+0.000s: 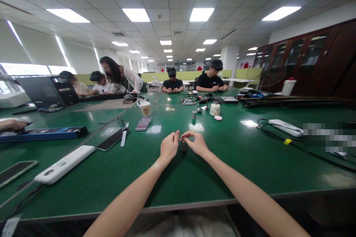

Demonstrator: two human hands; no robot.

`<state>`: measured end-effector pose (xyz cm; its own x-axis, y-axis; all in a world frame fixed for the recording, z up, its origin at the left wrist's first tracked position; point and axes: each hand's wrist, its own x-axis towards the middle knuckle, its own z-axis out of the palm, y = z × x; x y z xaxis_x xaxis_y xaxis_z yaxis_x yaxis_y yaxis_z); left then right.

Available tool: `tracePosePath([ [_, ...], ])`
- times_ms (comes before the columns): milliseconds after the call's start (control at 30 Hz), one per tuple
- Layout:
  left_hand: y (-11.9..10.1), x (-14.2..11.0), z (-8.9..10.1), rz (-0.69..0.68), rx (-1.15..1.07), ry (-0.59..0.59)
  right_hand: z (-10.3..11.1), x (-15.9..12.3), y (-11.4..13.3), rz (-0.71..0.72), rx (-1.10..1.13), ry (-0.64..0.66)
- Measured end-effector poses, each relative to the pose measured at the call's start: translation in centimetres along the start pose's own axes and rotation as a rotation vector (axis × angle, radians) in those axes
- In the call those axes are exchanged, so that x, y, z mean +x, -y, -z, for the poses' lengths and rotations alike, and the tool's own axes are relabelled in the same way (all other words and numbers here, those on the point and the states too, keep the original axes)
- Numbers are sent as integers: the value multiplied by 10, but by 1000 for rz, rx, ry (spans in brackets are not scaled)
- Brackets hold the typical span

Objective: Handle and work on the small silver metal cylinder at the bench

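Both my hands meet over the green table (194, 170) on a small dark grey cylinder (183, 145) that stands upright on it. My left hand (169, 147) is closed, its fingertips pinched against the cylinder's top left. My right hand (197, 143) curls over the cylinder from the right, with thumb and fingers touching its top. Further back stand another small grey cylinder (194, 114), a white jar (215, 109) and a pink lid (218, 117).
A white power strip (64, 164), a phone (15, 170), a wristwatch (125, 133) and a blue box (41, 133) lie to the left. A paper cup (145, 108) stands mid-table. Another power strip (285, 127) with cable lies right. Several people sit at the far end; another person's hand (12, 124) rests at far left.
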<state>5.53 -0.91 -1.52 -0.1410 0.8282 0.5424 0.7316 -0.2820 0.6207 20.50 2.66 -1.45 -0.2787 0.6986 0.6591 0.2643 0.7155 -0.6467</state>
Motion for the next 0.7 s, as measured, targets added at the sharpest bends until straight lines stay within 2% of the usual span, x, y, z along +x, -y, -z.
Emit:
tracePosePath([
  [267,0,3,-2,-171,-20,-13,6,-2,-3,-73,62,-59],
  [467,0,2,-1,-211,19,-13,11,0,-8,-146,121,-95],
  [567,2,3,-1,-230,9,-4,9,0,-12,-144,176,-49],
  [700,5,5,-4,-203,-43,23,3,-4,-18,-202,223,83],
])
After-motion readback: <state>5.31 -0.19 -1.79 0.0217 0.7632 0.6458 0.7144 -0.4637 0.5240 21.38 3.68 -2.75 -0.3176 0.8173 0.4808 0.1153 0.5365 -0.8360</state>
